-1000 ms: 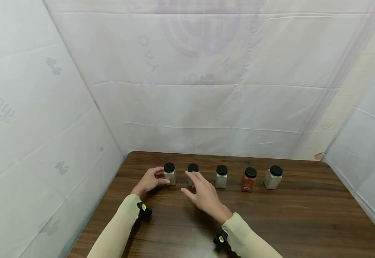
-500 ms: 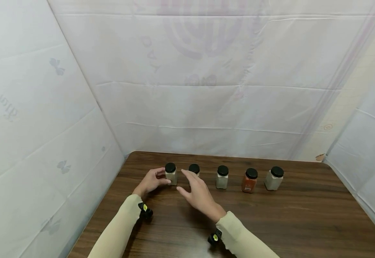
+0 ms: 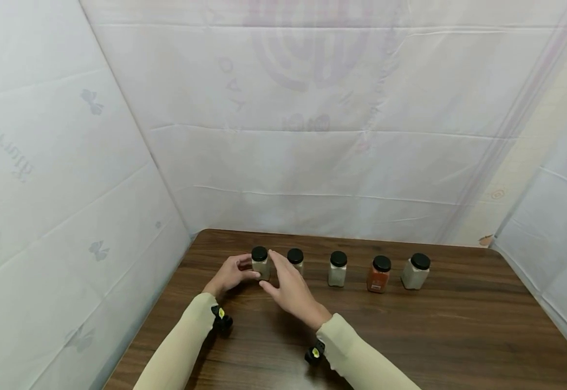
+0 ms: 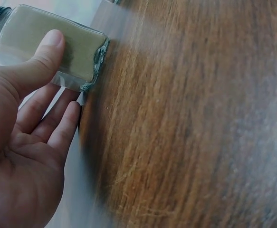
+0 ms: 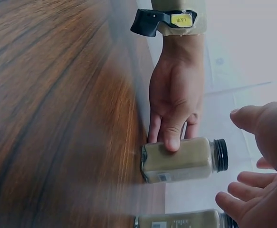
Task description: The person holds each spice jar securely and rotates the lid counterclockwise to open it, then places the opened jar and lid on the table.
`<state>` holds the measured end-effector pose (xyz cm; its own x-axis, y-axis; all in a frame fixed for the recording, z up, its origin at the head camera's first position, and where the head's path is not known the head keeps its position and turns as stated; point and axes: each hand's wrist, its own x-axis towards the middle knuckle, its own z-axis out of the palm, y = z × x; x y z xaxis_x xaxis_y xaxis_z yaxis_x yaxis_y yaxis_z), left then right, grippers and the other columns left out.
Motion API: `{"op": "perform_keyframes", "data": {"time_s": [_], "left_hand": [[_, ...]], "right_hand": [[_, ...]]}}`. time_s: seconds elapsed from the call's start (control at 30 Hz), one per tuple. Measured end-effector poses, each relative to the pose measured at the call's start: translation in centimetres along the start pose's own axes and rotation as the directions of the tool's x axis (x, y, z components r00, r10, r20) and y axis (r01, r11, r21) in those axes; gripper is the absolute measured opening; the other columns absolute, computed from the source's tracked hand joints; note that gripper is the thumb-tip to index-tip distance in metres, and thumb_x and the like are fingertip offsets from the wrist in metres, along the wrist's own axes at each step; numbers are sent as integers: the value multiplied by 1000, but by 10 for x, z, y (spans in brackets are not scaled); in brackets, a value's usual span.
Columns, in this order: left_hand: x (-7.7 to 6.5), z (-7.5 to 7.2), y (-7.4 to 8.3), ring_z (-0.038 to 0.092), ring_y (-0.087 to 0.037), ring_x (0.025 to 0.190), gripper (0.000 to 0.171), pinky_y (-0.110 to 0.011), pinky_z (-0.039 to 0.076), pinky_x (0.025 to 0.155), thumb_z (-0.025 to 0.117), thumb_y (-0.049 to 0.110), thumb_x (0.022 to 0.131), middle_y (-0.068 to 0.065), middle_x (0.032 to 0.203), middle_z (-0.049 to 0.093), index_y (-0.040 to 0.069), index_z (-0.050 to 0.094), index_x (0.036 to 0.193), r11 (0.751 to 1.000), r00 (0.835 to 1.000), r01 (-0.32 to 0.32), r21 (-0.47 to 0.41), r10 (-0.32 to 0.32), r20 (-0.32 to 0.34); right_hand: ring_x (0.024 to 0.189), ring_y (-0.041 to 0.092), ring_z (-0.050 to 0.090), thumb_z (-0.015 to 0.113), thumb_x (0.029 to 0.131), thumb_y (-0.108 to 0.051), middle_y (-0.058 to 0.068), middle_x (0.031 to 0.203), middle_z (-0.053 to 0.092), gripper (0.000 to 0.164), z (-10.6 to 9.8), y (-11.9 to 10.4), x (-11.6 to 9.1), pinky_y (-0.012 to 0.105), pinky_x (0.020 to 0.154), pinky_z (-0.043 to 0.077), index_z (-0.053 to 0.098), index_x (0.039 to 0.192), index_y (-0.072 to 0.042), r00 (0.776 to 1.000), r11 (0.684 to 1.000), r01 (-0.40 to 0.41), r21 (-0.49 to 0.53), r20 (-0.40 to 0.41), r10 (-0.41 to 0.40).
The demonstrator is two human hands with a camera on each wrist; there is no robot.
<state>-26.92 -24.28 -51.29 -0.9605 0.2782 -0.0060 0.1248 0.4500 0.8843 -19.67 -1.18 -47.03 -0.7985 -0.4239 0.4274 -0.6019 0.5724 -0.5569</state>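
Note:
At the left end of the row stands an upright glass spice jar (image 3: 261, 267) with a black lid and pale tan powder. My left hand (image 3: 228, 275) grips it, thumb on the near face and fingers on the far side, as the left wrist view shows with the jar (image 4: 81, 50). My right hand (image 3: 291, 288) is just right of that jar, fingers spread and thumb apart, holding nothing. In the right wrist view the fingers (image 5: 245, 178) are close to the black lid (image 5: 221, 155). A second spice jar (image 3: 296, 257) is partly hidden behind my right hand.
Further right along the brown wooden table (image 3: 410, 325) stand a greyish-white jar (image 3: 337, 275), a jar of orange-red powder (image 3: 378, 279) and a turned whitish jar (image 3: 415, 276). White printed sheets (image 3: 312, 162) hang behind the table and at both sides.
My right hand has moved left, past the second jar and up to the leftmost jar. My left hand stays on that jar. The head view has shifted slightly.

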Motion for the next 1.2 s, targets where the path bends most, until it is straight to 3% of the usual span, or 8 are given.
{"op": "perform_keyframes", "data": {"time_s": [0.33,0.57,0.7,1.0,1.2], "left_hand": [[2,2,1,60,-33,129,55,-49,48,106,81,16,90,-13,137,65,7,63,141,1000,1000,-2,13,2,-11],[0,1,3,61,-36,126,49,-51,49,105,74,3,93,-20,135,65,-1,61,140,997,998,-59,51,60,-22],[-3,0,4,62,-38,124,47,-53,49,104,74,2,93,-21,134,65,-3,62,139,996,997,-62,60,64,-32],[-2,1,5,61,-37,126,46,-53,48,105,73,6,95,-20,134,65,-2,62,139,998,998,-26,58,29,-47],[-1,0,2,60,-36,128,48,-53,46,107,74,8,95,-19,134,66,-2,61,140,999,999,-1,53,3,-32]], "right_hand": [[138,31,51,73,98,-28,16,156,45,76,7,-6,8,45,105,50,34,159,-4,998,999,-46,-12,-33,45],[136,34,52,73,98,-23,20,154,46,73,11,-12,15,47,104,50,36,157,-2,994,997,-73,30,-77,75],[135,35,52,74,98,-22,20,154,46,73,12,-14,19,48,104,50,37,157,-2,992,994,-92,52,-78,96],[139,36,46,70,100,-27,18,154,45,71,16,-15,29,51,108,46,36,159,-6,982,982,-186,42,-20,187],[136,37,49,71,100,-25,20,150,48,69,21,-13,36,50,106,47,39,156,-4,981,981,-192,23,-37,193]]}}
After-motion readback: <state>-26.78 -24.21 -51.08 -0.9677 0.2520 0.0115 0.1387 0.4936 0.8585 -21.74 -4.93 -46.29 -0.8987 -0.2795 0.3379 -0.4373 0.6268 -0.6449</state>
